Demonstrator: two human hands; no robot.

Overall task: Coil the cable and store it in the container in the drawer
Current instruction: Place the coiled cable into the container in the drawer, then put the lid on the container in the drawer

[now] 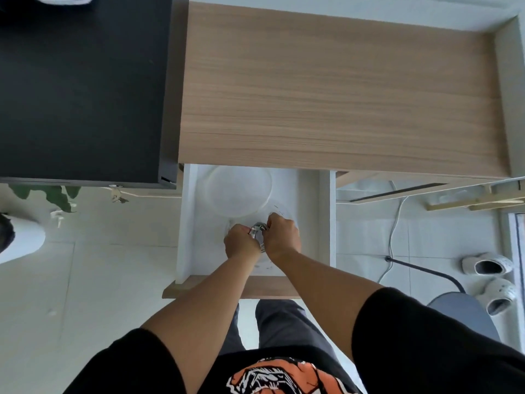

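Observation:
The white drawer (324,223) under the wooden desk is pulled out. Inside it stands a round clear container (285,209), mostly hidden beneath my hands. My left hand (241,242) and my right hand (283,235) meet over the container, both closed on a grey, silvery cable (258,226). The cable shows only as a small bundle between my fingers and a short stretch by my left wrist. A translucent round lid (238,191) lies at the back of the drawer, just behind the container.
The wooden desk top (341,89) overhangs the drawer's back. A black cabinet (82,86) stands to the left with keys (117,194) hanging from it. On the floor at right lie a white cord (396,223), a chair base (466,311) and white shoes (488,265).

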